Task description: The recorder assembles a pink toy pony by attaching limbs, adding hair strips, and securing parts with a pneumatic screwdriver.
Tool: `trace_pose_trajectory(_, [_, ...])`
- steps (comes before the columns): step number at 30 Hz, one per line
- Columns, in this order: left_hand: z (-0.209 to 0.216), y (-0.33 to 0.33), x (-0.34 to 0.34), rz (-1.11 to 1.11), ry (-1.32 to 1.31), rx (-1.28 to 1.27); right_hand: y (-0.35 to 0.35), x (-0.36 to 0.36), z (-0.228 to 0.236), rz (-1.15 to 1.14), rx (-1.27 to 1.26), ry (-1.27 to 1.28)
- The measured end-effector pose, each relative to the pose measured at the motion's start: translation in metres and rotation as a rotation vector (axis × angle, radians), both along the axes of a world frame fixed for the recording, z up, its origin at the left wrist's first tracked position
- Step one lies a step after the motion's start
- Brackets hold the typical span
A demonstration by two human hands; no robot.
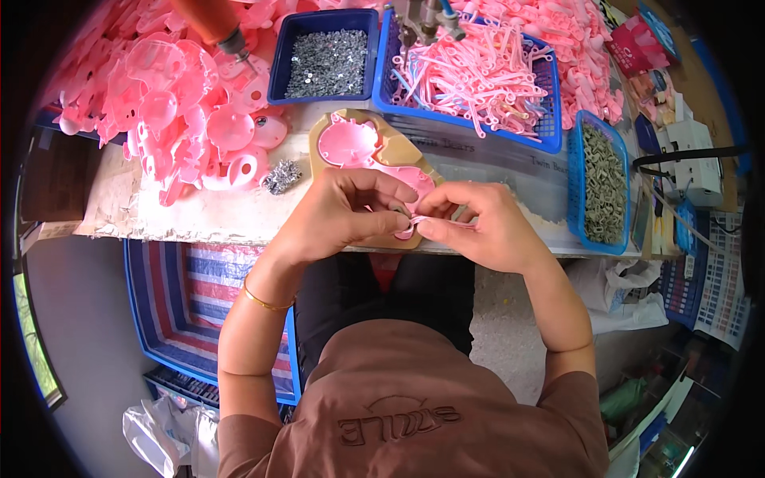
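My left hand (339,209) and my right hand (488,221) meet over the near end of a tan fixture (323,131). Fingertips of the right hand pinch a thin pink plastic stick (415,221), whose end reaches the left fingertips. My left thumb and forefinger close on a small greyish piece beside that end; the fingers mostly hide it, so its kind is unclear. Nested in the fixture is a pink hollow plastic shell (348,143), rounded at its far end. Both hands partly cover the shell's narrower near part.
Pink shells (179,107) heap at the left, beside loose metal bits (282,177). Behind are a dark-blue bin of small metal parts (328,64) and a blue basket (552,103) of pink sticks. A blue basket of metal clips (603,179) stands right. An orange-handled power screwdriver (209,20) hangs overhead.
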State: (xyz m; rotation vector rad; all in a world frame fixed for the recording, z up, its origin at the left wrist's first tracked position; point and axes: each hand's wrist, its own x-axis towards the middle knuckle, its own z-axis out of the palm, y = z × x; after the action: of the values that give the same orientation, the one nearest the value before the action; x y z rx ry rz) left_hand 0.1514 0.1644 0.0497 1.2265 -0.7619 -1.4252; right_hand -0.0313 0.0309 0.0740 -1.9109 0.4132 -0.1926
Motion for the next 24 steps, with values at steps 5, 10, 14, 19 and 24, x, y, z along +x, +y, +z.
trace_pose_trajectory(5, [0.003,0.003,0.019,0.099,-0.172,-0.036,-0.007,0.024,-0.015,0.003,0.078,0.048])
trace_pose_trajectory(10, [0.003,0.021,0.037,0.321,-0.697,-0.007,-0.006,0.031,-0.032,-0.055,-0.094,0.066])
trace_pose_trajectory(14, [-0.010,0.027,0.029,0.244,-1.013,-0.245,0.002,0.046,-0.034,-0.055,-0.293,0.048])
trace_pose_trajectory(19, [-0.024,0.022,0.009,0.264,-1.318,-0.201,0.009,0.062,-0.042,0.016,-0.636,-0.015])
trace_pose_trajectory(24, [-0.026,0.020,-0.002,0.320,-1.412,-0.147,0.013,0.065,-0.047,0.000,-0.694,-0.038])
